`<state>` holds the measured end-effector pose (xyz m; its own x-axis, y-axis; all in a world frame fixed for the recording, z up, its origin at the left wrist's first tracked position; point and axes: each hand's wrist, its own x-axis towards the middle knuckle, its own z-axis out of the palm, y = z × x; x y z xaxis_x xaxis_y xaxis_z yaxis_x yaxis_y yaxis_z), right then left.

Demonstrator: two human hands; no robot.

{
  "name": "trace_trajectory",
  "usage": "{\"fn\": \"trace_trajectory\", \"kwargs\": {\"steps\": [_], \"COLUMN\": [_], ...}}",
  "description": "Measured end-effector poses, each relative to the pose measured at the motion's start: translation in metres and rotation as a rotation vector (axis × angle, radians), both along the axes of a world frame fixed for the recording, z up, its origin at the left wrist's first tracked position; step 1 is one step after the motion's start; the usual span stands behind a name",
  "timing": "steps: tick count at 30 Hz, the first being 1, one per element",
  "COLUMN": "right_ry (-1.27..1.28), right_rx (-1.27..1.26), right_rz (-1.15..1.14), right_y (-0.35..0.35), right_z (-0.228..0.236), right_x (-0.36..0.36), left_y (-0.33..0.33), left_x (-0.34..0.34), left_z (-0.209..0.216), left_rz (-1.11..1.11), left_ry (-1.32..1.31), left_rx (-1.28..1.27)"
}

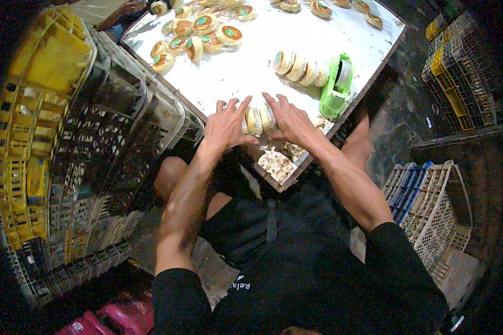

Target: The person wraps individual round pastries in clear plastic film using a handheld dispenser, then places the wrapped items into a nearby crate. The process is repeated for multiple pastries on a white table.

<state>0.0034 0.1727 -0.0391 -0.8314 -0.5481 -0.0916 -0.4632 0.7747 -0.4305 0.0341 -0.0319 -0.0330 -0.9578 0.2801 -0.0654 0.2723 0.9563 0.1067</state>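
My left hand (224, 124) and my right hand (289, 118) press from both sides on a short row of round wrapped cakes (258, 118) standing on edge near the front of a metal-topped table (246, 72). Fingers of both hands are spread along the stack's flanks. A second row of the same pale cakes (300, 68) lies a little farther back. Right of it stands a green tape dispenser (336, 85). Several loose wrapped cakes with green and orange labels (198, 36) lie scattered at the table's far left.
Stacked plastic crates, yellow and grey (67, 139), fill the left side. More crates (458, 72) stand at the right, and white and blue ones (430, 201) by my right knee. More cakes (346, 8) line the table's far edge. Pink packages (112, 318) lie at lower left.
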Motion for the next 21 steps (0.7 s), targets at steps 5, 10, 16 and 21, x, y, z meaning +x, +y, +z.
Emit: {"fn": "trace_trajectory", "kwargs": {"steps": [5,10,16,21], "right_ry": [0.055,0.91,0.74,0.42], "right_rx": [-0.294,-0.417,-0.934,-1.014], "right_rz": [0.02,0.093,0.414,0.518], "right_y": [0.005,0.005,-0.087,-0.193], "right_z": [-0.001,0.153,0.407,0.499], "right_x": [-0.02,-0.108,-0.086,-0.057], "left_y": [0.014,0.005,-0.049,-0.178], "left_x": [-0.007,-0.065,0.018,0.039], "left_z": [0.032,0.202,0.482,0.551], "left_rz": [0.125,0.008,0.234,0.196], "left_ry": [0.113,0.79,0.869,0.853], "left_rx": [0.023,-0.156,-0.39,-0.22]}}
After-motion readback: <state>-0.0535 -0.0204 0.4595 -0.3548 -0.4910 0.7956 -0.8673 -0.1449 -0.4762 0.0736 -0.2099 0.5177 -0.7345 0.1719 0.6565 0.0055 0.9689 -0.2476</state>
